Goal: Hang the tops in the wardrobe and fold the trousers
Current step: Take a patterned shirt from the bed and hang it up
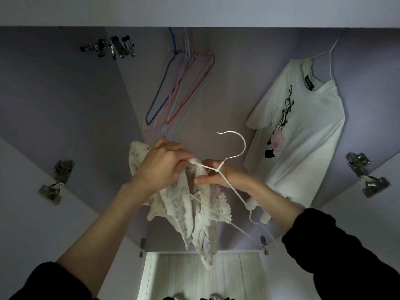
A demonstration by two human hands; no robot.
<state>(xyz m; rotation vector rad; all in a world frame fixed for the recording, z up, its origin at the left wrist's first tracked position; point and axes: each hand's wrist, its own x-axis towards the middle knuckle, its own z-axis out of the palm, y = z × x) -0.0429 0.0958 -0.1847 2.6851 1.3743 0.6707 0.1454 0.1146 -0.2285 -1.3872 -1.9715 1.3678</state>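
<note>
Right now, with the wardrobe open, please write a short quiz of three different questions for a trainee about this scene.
1. True or false: the white T-shirt already hangs in the wardrobe.
2. What do both hands work onto the white hanger? A) trousers B) a patterned cream top C) a towel
3. Fill in: the empty coloured hangers hang to the ____ of the T-shirt.

Key
1. True.
2. B: the left hand and right hand grip the patterned cream top.
3. Left.
</note>
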